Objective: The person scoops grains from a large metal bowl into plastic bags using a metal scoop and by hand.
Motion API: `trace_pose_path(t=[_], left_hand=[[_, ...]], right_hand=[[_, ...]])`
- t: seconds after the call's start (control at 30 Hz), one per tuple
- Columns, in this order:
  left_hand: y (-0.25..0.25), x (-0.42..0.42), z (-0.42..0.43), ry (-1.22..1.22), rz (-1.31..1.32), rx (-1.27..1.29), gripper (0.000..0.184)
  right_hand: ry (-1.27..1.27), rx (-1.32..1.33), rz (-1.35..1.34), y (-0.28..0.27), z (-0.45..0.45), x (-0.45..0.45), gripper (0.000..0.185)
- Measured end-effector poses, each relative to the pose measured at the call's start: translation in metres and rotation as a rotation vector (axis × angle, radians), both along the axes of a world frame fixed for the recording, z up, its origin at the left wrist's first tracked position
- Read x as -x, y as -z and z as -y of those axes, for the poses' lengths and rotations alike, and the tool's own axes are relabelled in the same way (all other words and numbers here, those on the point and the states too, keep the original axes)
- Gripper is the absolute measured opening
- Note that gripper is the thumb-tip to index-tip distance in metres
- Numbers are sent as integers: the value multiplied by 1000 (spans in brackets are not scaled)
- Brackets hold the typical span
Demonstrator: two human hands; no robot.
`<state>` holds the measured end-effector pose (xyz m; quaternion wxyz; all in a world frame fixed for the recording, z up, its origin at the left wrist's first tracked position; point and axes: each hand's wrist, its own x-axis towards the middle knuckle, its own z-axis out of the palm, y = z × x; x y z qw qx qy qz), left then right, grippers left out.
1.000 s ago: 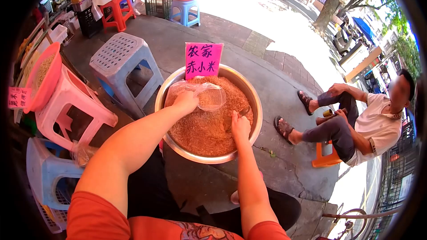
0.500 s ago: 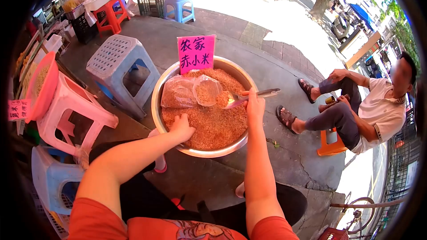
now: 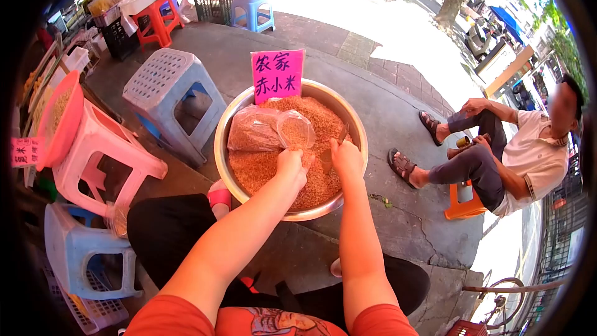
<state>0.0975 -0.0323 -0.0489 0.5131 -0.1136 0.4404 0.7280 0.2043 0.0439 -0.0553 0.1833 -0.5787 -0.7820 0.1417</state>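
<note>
A steel basin [image 3: 222, 149] full of reddish-brown grain [image 3: 311, 111] stands in front of me, with a pink sign [image 3: 277, 75] upright at its far rim. On the grain lies a clear plastic bag [image 3: 254, 129] partly filled with the same grain, its mouth facing right. My left hand [image 3: 295, 167] is closed at the near edge of the bag's mouth; what its fingers hold is too small to tell. Just right of it, my right hand [image 3: 346, 158] grips a metal scoop [image 3: 327, 160], whose blade is down at the grain.
A grey-blue stool [image 3: 177, 96] stands left of the basin, beside a pink stool [image 3: 102, 143] bearing a red bowl [image 3: 67, 115]. Another blue stool [image 3: 87, 242] is at lower left. A person [image 3: 528, 149] sits at the right on an orange stool [image 3: 463, 204].
My left hand has moved from the near-left grain to the bag's mouth. My right hand has brought the scoop from beside the bag's mouth down into the grain at the right.
</note>
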Motion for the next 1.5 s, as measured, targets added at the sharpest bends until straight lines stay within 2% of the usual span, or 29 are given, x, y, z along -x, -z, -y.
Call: trace_pose_path(t=[0.03, 0.07, 0.17, 0.2, 0.3, 0.33, 0.43, 0.47, 0.6, 0.7, 0.77, 0.83, 0.93, 1.03, 1.07, 1.13, 1.17, 1.23, 1.3, 1.33, 1.43, 1.5], left_hand=[[-3, 1, -5, -37, 18, 1, 19], [16, 6, -13, -1, -6, -62, 19], [-9, 9, -17, 26, -115, -154, 29], [-18, 11, -16, 87, -125, -140, 30], [-29, 18, -13, 136, -279, -25, 32], [-46, 15, 2, 128, -414, -37, 42], [-9, 24, 9, 3, -705, 93, 42], [6, 27, 11, -80, -862, 155, 44], [23, 22, 0, -190, -1151, 518, 44], [62, 50, -7, 67, -972, 363, 34], [82, 64, -12, 147, -948, 338, 21], [79, 63, -11, 174, -862, 302, 15], [36, 57, 1, 83, -647, 239, 8], [75, 66, -12, -76, -723, 180, 10], [79, 66, -11, -67, -692, 190, 9], [55, 59, -8, -49, -628, 202, 9], [61, 59, -12, -62, -680, 198, 9], [77, 62, -22, -83, -787, 192, 9], [76, 63, -20, 17, -667, 72, 9], [71, 63, -17, 64, -606, 14, 9], [47, 55, -10, 149, -604, 88, 6], [23, 50, -6, 67, -571, 108, 6]], right_hand=[[39, 41, -15, 10, 1, -2, 40], [79, 82, -30, 20, 0, -4, 41], [79, 184, -220, 34, -17, -17, 43], [125, 307, -325, 26, -21, -19, 41], [192, 316, -639, -2, -24, -18, 39], [161, 246, -778, -13, -20, -12, 39], [51, 166, -838, -44, -3, 11, 36], [-71, -41, -785, -17, -14, 22, 36], [-185, -313, -422, -47, 16, 41, 32], [7, -295, -265, -40, 8, 31, 31], [44, -227, -193, -34, 2, 17, 35], [43, -94, -64, 1, -8, 1, 38], [73, 89, -151, 39, 0, -7, 43], [60, 41, -267, 59, -12, -12, 44], [10, 132, -418, 64, -23, -19, 41], [78, 263, -651, 38, -23, -19, 39], [115, 325, -768, 18, -22, -21, 39], [138, 276, -850, -14, -17, -14, 36], [77, 225, -897, -33, -12, -5, 38], [18, 145, -855, -44, -4, 4, 39], [-113, -155, -422, -45, 18, 33, 31], [-226, -278, -440, -44, 23, 42, 29]])
